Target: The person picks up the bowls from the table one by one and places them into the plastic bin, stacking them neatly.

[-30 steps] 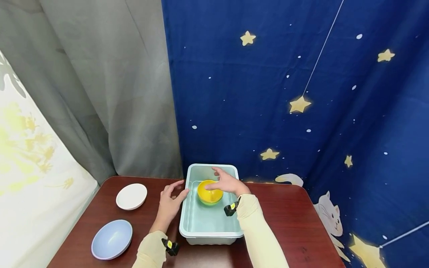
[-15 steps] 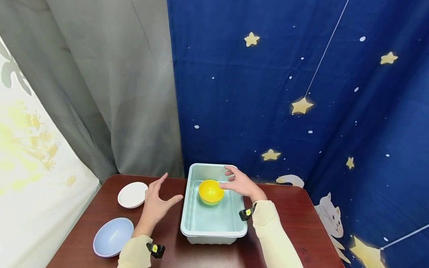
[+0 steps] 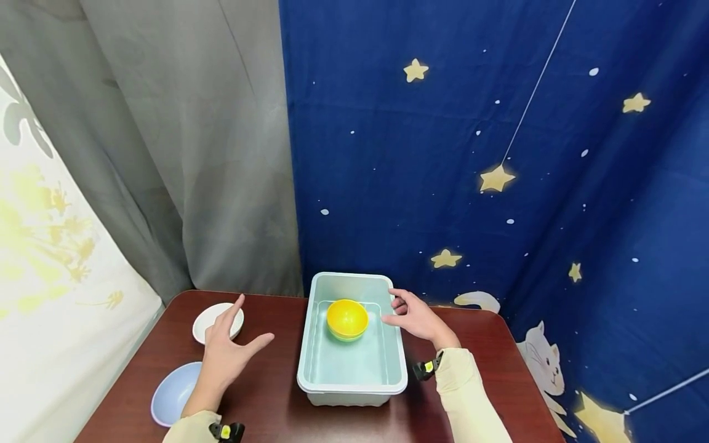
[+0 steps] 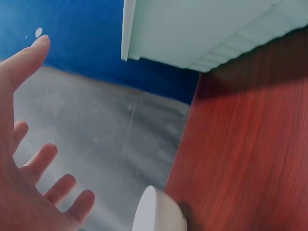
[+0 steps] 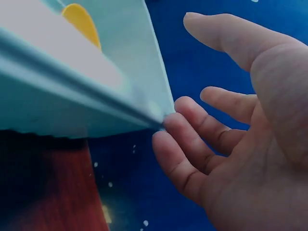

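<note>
We see a round yellow bowl (image 3: 347, 318) sitting upright, mouth up, on a green bowl (image 3: 346, 339), of which only the lower part shows. Both stand inside a pale blue-green tub (image 3: 354, 389), toward its far end and slightly left of its middle. The tub is rectangular with rounded corners, upright, its long sides running near to far. We find the right hand (image 3: 418, 319) at the tub's right rim; whether it touches, we cannot tell. Well left of the tub sits a shallow white bowl (image 3: 208, 318), mouth up, partly hidden behind the left hand (image 3: 226, 357), which is apart from it. Nearer us, a larger light-blue bowl (image 3: 174, 392) stands mouth up, its right side covered.
</note>
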The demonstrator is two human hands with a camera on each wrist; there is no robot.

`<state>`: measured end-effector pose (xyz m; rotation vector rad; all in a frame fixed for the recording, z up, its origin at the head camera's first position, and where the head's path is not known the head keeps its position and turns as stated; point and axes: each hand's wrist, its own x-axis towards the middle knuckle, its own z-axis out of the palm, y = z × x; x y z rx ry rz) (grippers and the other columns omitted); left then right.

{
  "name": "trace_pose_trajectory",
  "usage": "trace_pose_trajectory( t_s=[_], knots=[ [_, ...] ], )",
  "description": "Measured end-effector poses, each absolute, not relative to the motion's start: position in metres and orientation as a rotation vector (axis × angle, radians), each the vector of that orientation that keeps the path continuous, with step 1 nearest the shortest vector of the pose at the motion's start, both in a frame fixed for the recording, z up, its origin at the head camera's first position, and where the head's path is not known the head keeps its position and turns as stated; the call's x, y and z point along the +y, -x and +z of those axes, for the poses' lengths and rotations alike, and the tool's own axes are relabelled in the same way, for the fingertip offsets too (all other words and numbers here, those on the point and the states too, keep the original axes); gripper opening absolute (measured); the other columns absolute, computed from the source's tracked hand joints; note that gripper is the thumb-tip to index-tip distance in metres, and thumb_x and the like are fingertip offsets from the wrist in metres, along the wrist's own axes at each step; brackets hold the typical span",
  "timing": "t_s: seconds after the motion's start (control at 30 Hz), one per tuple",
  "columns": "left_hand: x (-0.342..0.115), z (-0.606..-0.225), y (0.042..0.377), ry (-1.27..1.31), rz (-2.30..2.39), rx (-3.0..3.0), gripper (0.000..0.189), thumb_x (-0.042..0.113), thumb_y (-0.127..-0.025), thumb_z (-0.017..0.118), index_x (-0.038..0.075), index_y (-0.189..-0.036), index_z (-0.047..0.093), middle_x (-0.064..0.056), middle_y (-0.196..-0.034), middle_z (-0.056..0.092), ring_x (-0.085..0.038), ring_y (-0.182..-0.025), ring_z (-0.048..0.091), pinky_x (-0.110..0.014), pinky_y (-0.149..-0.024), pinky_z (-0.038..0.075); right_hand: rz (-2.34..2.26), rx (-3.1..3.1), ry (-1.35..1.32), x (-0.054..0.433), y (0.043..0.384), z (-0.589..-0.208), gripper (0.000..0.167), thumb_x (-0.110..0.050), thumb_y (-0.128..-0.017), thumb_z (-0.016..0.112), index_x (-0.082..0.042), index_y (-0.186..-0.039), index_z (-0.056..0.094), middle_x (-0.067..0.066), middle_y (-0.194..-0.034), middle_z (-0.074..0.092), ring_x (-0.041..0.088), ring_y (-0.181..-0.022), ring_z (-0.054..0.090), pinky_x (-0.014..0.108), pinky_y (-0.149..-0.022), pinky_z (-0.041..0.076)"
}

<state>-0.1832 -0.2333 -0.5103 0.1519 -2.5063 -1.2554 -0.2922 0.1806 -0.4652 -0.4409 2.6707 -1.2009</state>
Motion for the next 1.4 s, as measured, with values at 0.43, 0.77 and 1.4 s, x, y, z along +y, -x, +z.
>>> trace_pose_trajectory(
  t_s=[0.43,0.77,1.4],
  knots=[
    [-0.256,-0.511,0.162,-0.294,-1.256,-2.372,0.097,0.037,-0.075,0.091,0.033,-0.157,0.039,-0.014,-0.157,0.045,-0.038,-0.136,0.03,-0.055,-0.097,0.03,-1.292,2.612,0.478,0.202,0.284,-0.492,0.049,-0.031,-0.09,0.077,-0.012,-0.134,0.065,0.011,-0.112,0.059,0.018,-0.094,0.057,0.024,-0.081,0.05],
    [-0.263,-0.519,0.157,-0.347,-1.149,-2.162,0.089,0.021,-0.066,0.096,0.021,-0.146,0.058,-0.016,-0.142,0.062,-0.032,-0.126,0.041,-0.042,-0.1,0.026,-1.599,2.298,0.4,0.21,0.28,-0.521,0.056,-0.027,-0.098,0.07,-0.007,-0.147,0.052,0.01,-0.108,0.056,0.021,-0.094,0.064,0.038,-0.083,0.061],
    [-0.318,-0.543,0.143,-0.381,-1.023,-2.41,0.108,0.038,-0.07,0.093,0.02,-0.159,0.036,-0.026,-0.157,0.04,-0.047,-0.14,0.034,-0.069,-0.111,0.011,-1.757,2.056,0.416,0.209,0.282,-0.531,0.061,-0.021,-0.101,0.065,-0.006,-0.154,0.039,0.025,-0.11,0.071,0.015,-0.087,0.072,0.035,-0.075,0.06]
  ],
)
